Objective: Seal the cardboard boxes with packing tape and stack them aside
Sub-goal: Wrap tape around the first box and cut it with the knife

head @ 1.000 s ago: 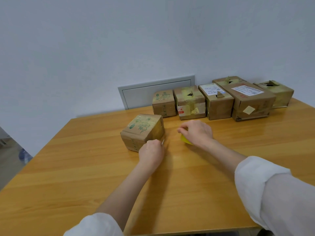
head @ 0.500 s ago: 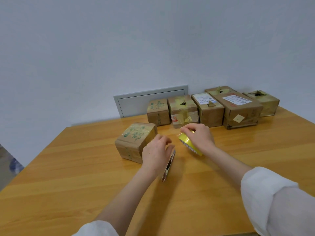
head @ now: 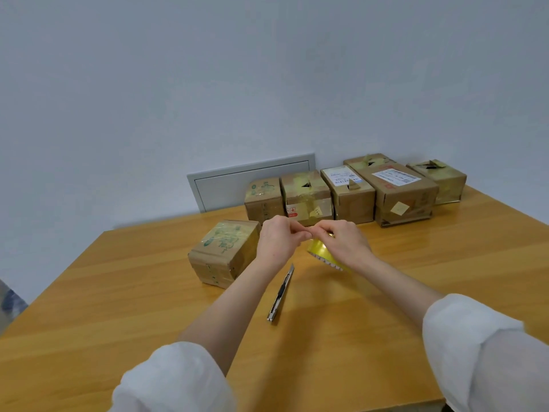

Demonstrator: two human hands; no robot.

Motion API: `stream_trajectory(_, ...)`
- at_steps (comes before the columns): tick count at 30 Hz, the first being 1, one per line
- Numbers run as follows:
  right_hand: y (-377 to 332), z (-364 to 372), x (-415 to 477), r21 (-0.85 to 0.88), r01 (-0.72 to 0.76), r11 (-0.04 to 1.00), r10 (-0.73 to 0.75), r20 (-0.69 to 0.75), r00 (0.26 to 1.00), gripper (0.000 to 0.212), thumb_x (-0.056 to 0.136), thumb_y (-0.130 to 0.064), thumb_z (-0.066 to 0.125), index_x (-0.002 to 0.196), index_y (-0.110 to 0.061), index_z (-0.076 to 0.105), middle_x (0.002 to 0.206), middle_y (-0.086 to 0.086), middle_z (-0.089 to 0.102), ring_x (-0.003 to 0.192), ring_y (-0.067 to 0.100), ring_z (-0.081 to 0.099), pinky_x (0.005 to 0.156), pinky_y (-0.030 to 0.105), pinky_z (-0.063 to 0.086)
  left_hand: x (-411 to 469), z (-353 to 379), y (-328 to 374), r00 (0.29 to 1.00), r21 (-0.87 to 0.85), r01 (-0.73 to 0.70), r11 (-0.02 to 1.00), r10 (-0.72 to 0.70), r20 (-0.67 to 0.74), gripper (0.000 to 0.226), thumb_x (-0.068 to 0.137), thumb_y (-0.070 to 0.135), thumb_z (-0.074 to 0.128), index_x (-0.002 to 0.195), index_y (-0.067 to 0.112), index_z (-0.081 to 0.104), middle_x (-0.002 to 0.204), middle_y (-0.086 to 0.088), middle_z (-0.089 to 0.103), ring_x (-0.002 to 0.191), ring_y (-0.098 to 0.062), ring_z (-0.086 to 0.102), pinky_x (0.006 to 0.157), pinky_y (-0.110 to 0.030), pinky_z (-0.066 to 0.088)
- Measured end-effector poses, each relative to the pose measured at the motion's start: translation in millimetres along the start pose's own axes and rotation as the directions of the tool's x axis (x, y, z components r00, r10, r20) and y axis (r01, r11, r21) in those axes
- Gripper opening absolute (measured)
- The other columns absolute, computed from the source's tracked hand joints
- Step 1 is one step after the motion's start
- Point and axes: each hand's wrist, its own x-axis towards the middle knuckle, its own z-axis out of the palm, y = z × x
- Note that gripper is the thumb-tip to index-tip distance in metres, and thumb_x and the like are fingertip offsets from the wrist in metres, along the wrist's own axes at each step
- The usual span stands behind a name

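Now, above the wooden desk [head: 386,307], right hand [head: 346,243] grips the glossy yellow tape roll [head: 318,250], left hand [head: 277,242] pinches its rim, beside a tape-wrapped cardboard box [head: 225,252].

Soft, even light; glare on the table [head: 445,248], wide-angle bending at edges.

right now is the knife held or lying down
Lying down: the knife lies flat on the table, untouched by the left hand and right hand.
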Motion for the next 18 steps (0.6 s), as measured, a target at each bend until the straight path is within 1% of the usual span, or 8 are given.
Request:
stream_trajectory(2, -1.9, -2.3, 0.9, 0.059, -0.003, 0.998, 0.0, 0.054, 0.999, 0.02, 0.094, -0.045, 0.052, 0.092, -0.035, 0.069, 0.095, -0.01, 0.069, 0.091, 0.014, 0.059, 0.074, 0.034, 0.048, 3.0, 1.5, -0.5, 0.999, -0.01, 0.017, 1.0, -0.017, -0.037, 0.015, 0.086, 0.021, 0.07, 0.094, 0.011, 0.077, 0.084, -0.004, 0.073, 0.075, -0.014, 0.066, 0.076, -0.037, 0.059)
stream_trajectory(4, -6.6, -3.3, 1.5, 0.107, -0.02, 0.994, 0.009, 0.096, 0.995, 0.027, 0.087, -0.044, 0.062, 0.107, -0.026, 0.07, 0.106, -0.009, 0.067, 0.097, 0.011, 0.056, 0.08, 0.032, 0.046, 6.7, 1.8, 0.5, 0.997, 0.014, 0.019, 1.0, -0.018, -0.081, 0.012, 0.087, 0.018, 0.068, 0.092, 0.012, 0.077, 0.088, -0.005, 0.073, 0.077, -0.019, 0.067, 0.074, -0.039, 0.058)
stream_trajectory(9, -12.8, -5.0, 2.8, 0.153, -0.1, 0.983, 0.084, 0.107, 0.991, 0.036, 0.079, -0.034, 0.074, 0.114, -0.023, 0.068, 0.1, -0.008, 0.057, 0.096, 0.011, 0.049, 0.073, 0.026, 0.034, 3.6, 4.2, 5.7, 0.975, 0.222, -0.108, 0.969, 0.147, -0.166, 0.013, 0.089, 0.018, 0.063, 0.092, 0.015, 0.076, 0.09, -0.002, 0.073, 0.083, -0.018, 0.066, 0.067, -0.027, 0.051)
stream_trajectory(11, -14.3, -4.4, 4.8, 0.138, -0.112, 0.984, 0.098, 0.104, 0.99, 0.038, 0.079, -0.033, 0.075, 0.115, -0.022, 0.067, 0.102, -0.006, 0.057, 0.096, 0.012, 0.049, 0.072, 0.025, 0.034, 1.9, 5.6, 7.3, 0.969, 0.241, -0.125, 0.962, 0.17, -0.179, 0.014, 0.09, 0.017, 0.062, 0.092, 0.014, 0.075, 0.091, -0.002, 0.072, 0.085, -0.019, 0.066, 0.067, -0.029, 0.052)
stream_trajectory(13, -13.7, -7.8, 8.6, 0.137, -0.166, 0.977, 0.156, 0.081, 0.984, 0.049, 0.075, -0.034, 0.079, 0.117, -0.015, 0.061, 0.104, -0.005, 0.055, 0.099, 0.015, 0.051, 0.071, 0.025, 0.035, 1.3, 6.2, 7.0, 0.965, 0.235, -0.133, 0.963, 0.179, -0.19, 0.014, 0.091, 0.018, 0.062, 0.092, 0.013, 0.074, 0.093, -0.002, 0.072, 0.085, -0.019, 0.066, 0.071, -0.034, 0.054)
stream_trajectory(15, -8.5, -18.6, 11.2, 0.159, -0.259, 0.953, 0.249, 0.077, 0.965, 0.065, 0.068, -0.034, 0.085, 0.119, -0.014, 0.049, 0.107, -0.002, 0.053, 0.101, 0.018, 0.053, 0.075, 0.028, 0.041, -0.2, 7.6, 6.2, 0.97, 0.184, -0.136, 0.973, 0.169, -0.176, 0.013, 0.091, 0.019, 0.063, 0.091, 0.012, 0.074, 0.092, -0.002, 0.072, 0.082, -0.019, 0.066, 0.072, -0.036, 0.055)
stream_trajectory(16, -5.4, -23.3, 11.4, 0.148, -0.262, 0.954, 0.249, 0.103, 0.963, 0.067, 0.068, -0.034, 0.085, 0.12, -0.016, 0.047, 0.11, 0.0, 0.056, 0.102, 0.019, 0.054, 0.079, 0.031, 0.045, -1.6, 8.3, 6.7, 0.976, 0.142, -0.135, 0.981, 0.157, -0.154, 0.013, 0.09, 0.018, 0.063, 0.091, 0.011, 0.074, 0.091, -0.002, 0.071, 0.079, -0.02, 0.066, 0.072, -0.037, 0.055)
stream_trajectory(18, -1.9, -26.7, 10.0, 0.119, -0.191, 0.974, 0.171, 0.16, 0.972, 0.061, 0.073, -0.03, 0.082, 0.123, -0.019, 0.049, 0.116, 0.005, 0.06, 0.103, 0.019, 0.056, 0.085, 0.033, 0.047, -2.9, 10.2, 8.2, 0.983, 0.062, -0.142, 0.988, 0.148, -0.112, 0.011, 0.09, 0.016, 0.064, 0.091, 0.01, 0.073, 0.088, -0.004, 0.07, 0.076, -0.019, 0.065, 0.073, -0.036, 0.056)
